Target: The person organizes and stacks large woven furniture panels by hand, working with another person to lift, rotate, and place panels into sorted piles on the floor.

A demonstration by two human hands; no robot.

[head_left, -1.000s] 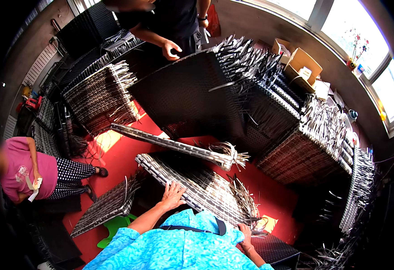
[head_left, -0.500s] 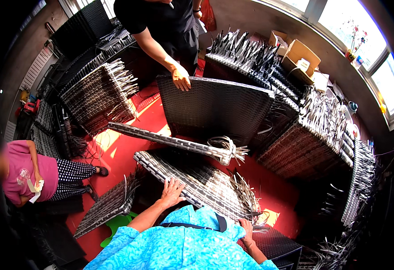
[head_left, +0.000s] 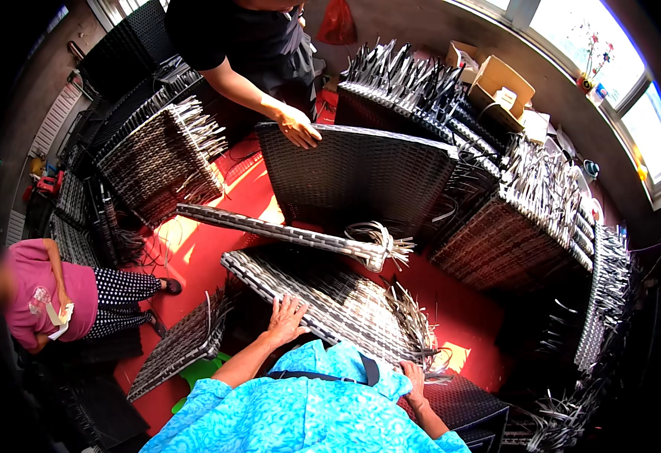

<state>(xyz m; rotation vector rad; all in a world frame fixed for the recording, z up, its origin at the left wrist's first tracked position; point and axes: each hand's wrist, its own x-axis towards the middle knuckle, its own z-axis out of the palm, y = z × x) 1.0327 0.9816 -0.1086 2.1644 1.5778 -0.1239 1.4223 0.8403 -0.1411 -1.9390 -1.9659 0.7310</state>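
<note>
Left hand: the left hand [head_left: 286, 321] lies palm down with fingers spread on the near edge of the grey woven panel [head_left: 323, 302]; its forearm comes up from the lower edge in a turquoise sleeve. It presses flat rather than closing around anything.
Right hand: the right hand [head_left: 413, 377] rests at the panel's near right corner, fingers curled over the edge among the loose strand ends; whether it truly grips the edge I cannot tell.
Grey woven panel: it lies tilted in front of the person, long side running from upper left to lower right, with unwoven strips bristling from its right end.
Small woven piece: a smaller woven piece [head_left: 183, 343] lies just left of the left forearm, near a green object on the floor.
Woven bar: a narrow woven bar [head_left: 285, 234] crosses just beyond the panel, frayed ends at its right.
Red floor: the red floor [head_left: 217, 196] shows open patches left of the bar and right of the panel; elsewhere stacks crowd in.
Black woven panel: a black woven panel [head_left: 357, 177] stands beyond the bar, its top edge touched by another person's hand [head_left: 299, 127].
Stacks: stacks of woven panels [head_left: 160, 162] rise to the left, and more line the right side under the window.
Seated person: a person in a pink top [head_left: 47, 298] sits at far left, well apart.
</note>
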